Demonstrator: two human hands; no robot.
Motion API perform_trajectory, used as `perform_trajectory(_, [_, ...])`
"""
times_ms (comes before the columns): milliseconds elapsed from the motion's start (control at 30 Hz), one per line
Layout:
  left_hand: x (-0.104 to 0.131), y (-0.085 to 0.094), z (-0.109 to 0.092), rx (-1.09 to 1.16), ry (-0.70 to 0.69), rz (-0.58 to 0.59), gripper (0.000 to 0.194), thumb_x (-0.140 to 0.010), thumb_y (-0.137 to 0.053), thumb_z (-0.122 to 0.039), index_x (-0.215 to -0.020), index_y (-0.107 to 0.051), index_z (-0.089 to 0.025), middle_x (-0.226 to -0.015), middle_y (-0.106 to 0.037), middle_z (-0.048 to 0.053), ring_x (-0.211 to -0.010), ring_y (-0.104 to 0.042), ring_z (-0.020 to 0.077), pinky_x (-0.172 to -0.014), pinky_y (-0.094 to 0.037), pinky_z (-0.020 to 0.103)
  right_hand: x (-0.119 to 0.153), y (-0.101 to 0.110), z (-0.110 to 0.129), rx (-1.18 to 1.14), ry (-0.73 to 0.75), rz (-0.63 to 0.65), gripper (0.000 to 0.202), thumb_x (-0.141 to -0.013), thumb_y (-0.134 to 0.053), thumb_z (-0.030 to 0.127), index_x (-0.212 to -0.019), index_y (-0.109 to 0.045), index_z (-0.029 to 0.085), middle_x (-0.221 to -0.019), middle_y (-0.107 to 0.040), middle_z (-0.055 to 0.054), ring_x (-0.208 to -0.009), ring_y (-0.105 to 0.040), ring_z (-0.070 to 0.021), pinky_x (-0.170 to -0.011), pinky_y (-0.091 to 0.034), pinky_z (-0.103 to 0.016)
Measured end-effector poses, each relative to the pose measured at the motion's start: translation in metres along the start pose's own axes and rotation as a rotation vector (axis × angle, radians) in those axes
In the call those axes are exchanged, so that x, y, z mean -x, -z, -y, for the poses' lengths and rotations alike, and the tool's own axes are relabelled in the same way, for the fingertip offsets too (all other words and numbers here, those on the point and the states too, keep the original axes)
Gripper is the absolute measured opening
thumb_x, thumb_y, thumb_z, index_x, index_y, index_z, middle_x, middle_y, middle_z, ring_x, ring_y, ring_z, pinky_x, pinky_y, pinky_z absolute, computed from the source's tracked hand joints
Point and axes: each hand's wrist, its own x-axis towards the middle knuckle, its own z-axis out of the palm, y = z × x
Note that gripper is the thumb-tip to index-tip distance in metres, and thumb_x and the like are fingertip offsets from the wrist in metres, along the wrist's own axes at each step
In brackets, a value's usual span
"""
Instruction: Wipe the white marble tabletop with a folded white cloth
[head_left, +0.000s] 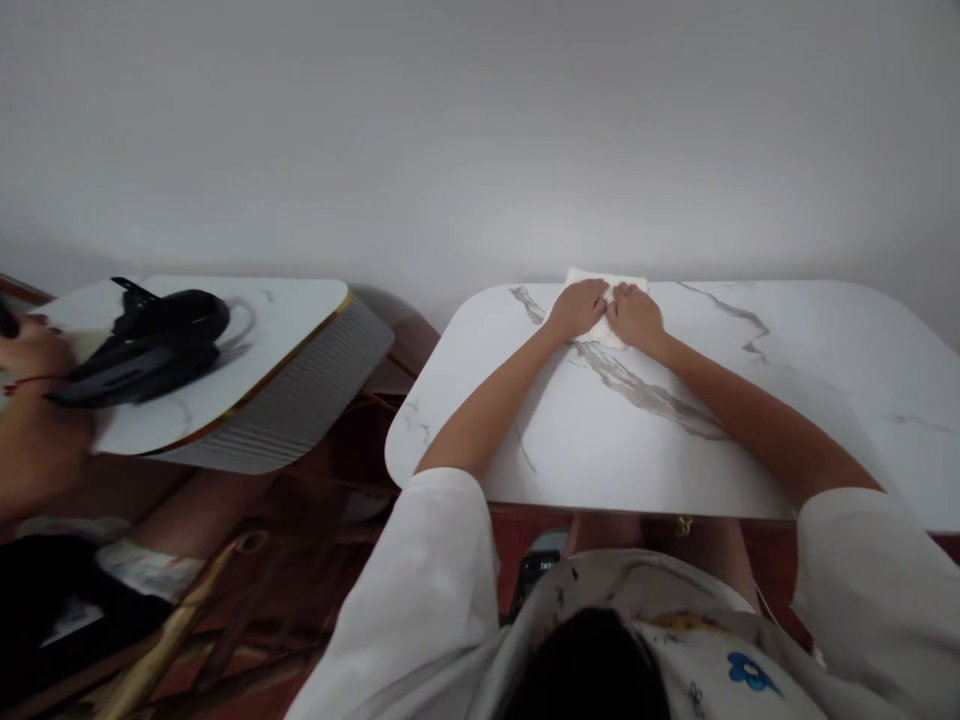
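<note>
A small white cloth (606, 276) lies near the far edge of the white marble-patterned table (637, 460), close to the wall. My left hand (580, 308) is on its left part, fingers curled down and pressing into it. From the other side my right hand (636, 315) grips the cloth, its fingers bent toward the left hand. Both thumbs nearly meet in the middle. The cloth's far edge shows beyond my fingers, and a little of it shows between and below the hands. What is under my palms is hidden.
On the left, a second marble-patterned table (277, 310) with a gold rim carries a black device (161, 340) with straps. Another person's hand (37, 350) is beside it, blurred. A grey wall (480, 130) stands behind both tables. A wooden chair (180, 625) is at lower left.
</note>
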Motion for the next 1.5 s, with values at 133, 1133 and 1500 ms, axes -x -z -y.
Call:
perform_trajectory(133, [0.04, 0.013, -0.017, -0.004, -0.051, 0.02, 0.049, -0.093, -0.029, -0.024, -0.132, -0.055, -0.007, -0.139, -0.057, 0.015, -0.131, -0.05, 0.0241, -0.112, -0.037, 0.039, 0.037, 0.01, 0.023, 0.008, 0.0, -0.004, 0.046, -0.096, -0.029, 0.02, -0.125, -0.055, -0.004, -0.13, -0.058, -0.025, -0.121, -0.051, -0.0331, -0.102, -0.037, -0.043])
perform_trajectory(1133, [0.061, 0.02, -0.112, -0.009, 0.175, -0.024, 0.03, -0.093, -0.039, -0.02, -0.112, -0.061, -0.011, -0.123, -0.064, 0.016, -0.12, -0.055, 0.0265, -0.106, -0.039, 0.039, 0.083, 0.046, -0.023, -0.042, 0.131, 0.114, 0.041, -0.092, -0.038, 0.018, -0.129, -0.056, 0.012, -0.139, -0.056, -0.014, -0.127, -0.052, -0.0248, -0.103, -0.042, -0.036])
perform_trajectory(1500, [-0.02, -0.005, -0.04, -0.063, 0.19, -0.062, 0.03, -0.091, -0.036, -0.018, -0.105, -0.062, -0.014, -0.114, -0.067, 0.015, -0.111, -0.06, 0.0277, -0.098, -0.045, 0.039, -0.017, 0.005, -0.05, -0.078, 0.074, 0.089, 0.039, -0.094, -0.036, 0.021, -0.127, -0.056, 0.014, -0.133, -0.06, -0.014, -0.119, -0.056, -0.0239, -0.095, -0.045, -0.034])
